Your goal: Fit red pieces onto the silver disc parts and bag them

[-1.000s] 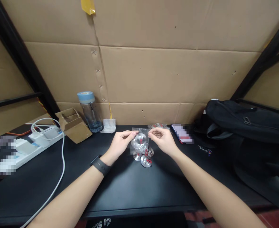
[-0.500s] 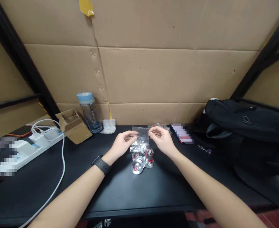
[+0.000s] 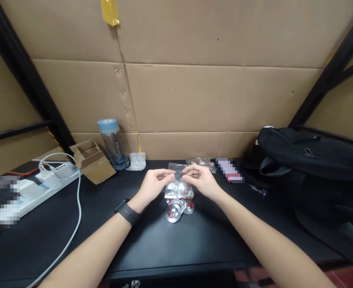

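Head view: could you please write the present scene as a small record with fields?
Left hand: thumb and fingertips pinch the clear bag
Right hand: thumb and fingertips at the same bag
Metal discs: silver with red loops, on the black table, in front of the bag; some overlap
Left wrist: black watch
Left side: bottle with blue lid, cardboard box, power strip
Right side: phone, black backpack
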Demonstrator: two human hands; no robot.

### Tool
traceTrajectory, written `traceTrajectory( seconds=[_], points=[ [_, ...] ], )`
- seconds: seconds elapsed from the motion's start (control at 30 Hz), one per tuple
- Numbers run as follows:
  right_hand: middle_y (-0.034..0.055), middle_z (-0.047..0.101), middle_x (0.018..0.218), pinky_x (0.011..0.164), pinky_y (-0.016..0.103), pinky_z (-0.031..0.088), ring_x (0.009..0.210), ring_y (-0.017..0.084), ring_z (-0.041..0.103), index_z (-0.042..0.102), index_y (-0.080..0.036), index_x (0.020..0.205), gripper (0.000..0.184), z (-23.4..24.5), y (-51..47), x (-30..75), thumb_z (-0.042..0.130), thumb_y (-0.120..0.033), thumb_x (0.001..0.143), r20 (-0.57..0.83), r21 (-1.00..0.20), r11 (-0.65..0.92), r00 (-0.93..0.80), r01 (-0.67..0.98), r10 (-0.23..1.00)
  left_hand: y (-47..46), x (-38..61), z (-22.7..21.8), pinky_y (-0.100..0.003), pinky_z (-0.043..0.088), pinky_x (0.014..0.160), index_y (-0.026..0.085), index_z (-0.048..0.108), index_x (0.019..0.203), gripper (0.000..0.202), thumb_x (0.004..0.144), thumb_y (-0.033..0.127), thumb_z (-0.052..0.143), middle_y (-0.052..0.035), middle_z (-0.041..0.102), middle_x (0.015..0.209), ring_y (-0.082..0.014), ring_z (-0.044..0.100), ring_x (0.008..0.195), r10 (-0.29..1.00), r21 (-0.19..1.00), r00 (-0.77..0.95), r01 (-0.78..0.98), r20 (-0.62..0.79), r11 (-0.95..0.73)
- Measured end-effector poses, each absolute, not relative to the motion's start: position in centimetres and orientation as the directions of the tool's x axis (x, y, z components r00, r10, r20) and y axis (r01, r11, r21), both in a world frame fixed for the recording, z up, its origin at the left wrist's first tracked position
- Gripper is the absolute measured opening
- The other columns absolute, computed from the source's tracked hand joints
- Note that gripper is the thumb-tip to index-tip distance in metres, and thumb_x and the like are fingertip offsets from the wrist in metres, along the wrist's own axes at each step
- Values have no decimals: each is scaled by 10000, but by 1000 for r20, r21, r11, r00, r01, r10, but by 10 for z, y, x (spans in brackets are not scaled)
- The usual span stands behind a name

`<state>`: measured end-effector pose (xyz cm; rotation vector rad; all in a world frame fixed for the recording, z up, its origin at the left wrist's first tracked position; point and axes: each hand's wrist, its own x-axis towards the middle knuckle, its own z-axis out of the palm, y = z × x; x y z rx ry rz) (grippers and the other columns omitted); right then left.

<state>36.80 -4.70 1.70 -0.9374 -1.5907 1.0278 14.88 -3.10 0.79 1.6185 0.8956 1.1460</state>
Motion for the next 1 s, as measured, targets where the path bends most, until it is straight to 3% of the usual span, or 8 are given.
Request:
traceTrajectory(
  seconds=[0.13, 0.23, 0.33, 0.47, 0.57, 0.67, 0.8, 1.0],
  points=[
    [81, 785, 831, 686, 324, 593, 743, 209, 739, 742, -164, 967, 332, 20, -48, 368, 806, -436, 787, 263, -962, 273, -191, 25, 946, -29, 146, 9, -323, 582, 729, 144, 664, 1267, 560, 806, 439, 784, -78, 789, 837, -209, 735, 726, 912, 946, 306, 82, 274, -312],
    [72, 774, 794, 633, 311, 582, 667, 199, 727, 747, -159, 949, 340, 20, -48, 367, 797, -456, 792, 279, -957, 288, -150, 40, 949, -34, 144, 14, -332, 563, 791, 173, 586, 1293, 477, 900, 431, 672, -90, 756, 985, -201, 719, 836, 875, 861, 209, 188, 436, -473],
    [58, 752, 751, 571, 304, 570, 595, 192, 707, 741, -157, 928, 352, 17, -46, 368, 801, -471, 779, 301, -949, 308, -95, 68, 949, -46, 141, 25, -369, 498, 940, 194, 612, 1200, 363, 938, 446, 609, -120, 678, 1175, -237, 648, 1076, 702, 595, 246, 388, 669, -703],
    [70, 768, 804, 604, 327, 601, 654, 214, 730, 735, -172, 960, 347, 14, -45, 368, 790, -470, 791, 301, -948, 309, -103, 73, 948, -63, 147, 34, -421, 423, 987, 223, 584, 1302, 586, 824, 523, 743, -128, 642, 1288, -309, 579, 1187, 491, 242, 599, 449, 633, -860],
    [73, 775, 848, 658, 329, 610, 721, 212, 736, 738, -173, 988, 327, 14, -47, 365, 759, -457, 829, 321, -942, 332, -147, 56, 935, -66, 158, 28, -397, 413, 870, 217, 626, 1248, 295, 973, 315, 583, -101, 702, 1178, -267, 627, 1057, 488, 67, 641, 564, 593, -823],
    [80, 780, 902, 687, 326, 603, 723, 188, 725, 734, -173, 1052, 333, 14, -48, 363, 694, -461, 889, 334, -934, 352, -193, 64, 923, -57, 158, 21, -375, 400, 793, 215, 681, 1139, 238, 1000, 178, 492, -74, 737, 1055, -222, 645, 913, 510, -16, 640, 632, 575, -775],
    [111, 754, 1143, 687, 301, 585, 866, 200, 738, 707, -201, 1169, 359, 13, -44, 367, 655, -450, 916, 329, -926, 355, -188, 125, 925, -30, 130, 22, -376, 405, 820, 231, 717, 1091, 252, 970, 140, 516, -62, 755, 1079, -228, 671, 957, 590, 9, 536, 736, 604, -677],
    [98, 732, 1182, 763, 324, 577, 969, 217, 708, 698, -216, 1157, 325, 13, -30, 386, 639, -432, 923, 413, -870, 425, -104, 251, 905, 16, 59, 14, -372, 437, 893, 212, 717, 1196, 387, 987, 170, 395, -90, 732, 1210, -262, 665, 1105, 796, 64, 195, 958, 572, -281]
  ],
)
